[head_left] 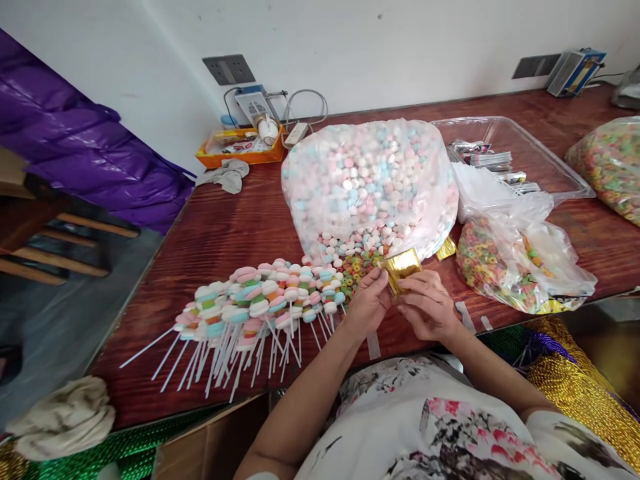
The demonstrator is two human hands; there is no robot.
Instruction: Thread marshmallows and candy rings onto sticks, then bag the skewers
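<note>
One long wooden table point(220, 227) fills most of the view, dark red-brown and set against a white wall. On it, the biggest thing is one clear plastic sack of pastel candies point(367, 180), pink, white and blue discs, its mouth spilling toward the person. Next in size come two bags of coloured ring candies: one at the far right edge point(607, 163), cut off by the frame, and one open bag point(505, 263) just right of the hands. Behind that bag lies one clear plastic tray point(545, 143) holding a stack of white sheets and some small packets (too small to count).

Left of the hands lies one heap of finished candy skewers point(255, 303), white sticks fanning toward the table's near edge; they overlap too thickly for an exact count, but there are well over a dozen. Between the heap and the sack's mouth sits a loose scatter of ring candies point(357, 267).

At the back stands one orange tray point(240, 150) with odds and ends in it, and beside it one grey cloth point(225, 175).

Smallest are the gold foil pieces: two show. One gold wrapper point(403, 265) is pinched between both hands just above the table, in front of the sack's mouth. The left hand point(367, 300) is curled closed on its left edge, and the right hand point(427, 303) grips its lower right side with the fingers folded over. A second gold piece point(446, 249) lies on the table beside the open bag.
</note>
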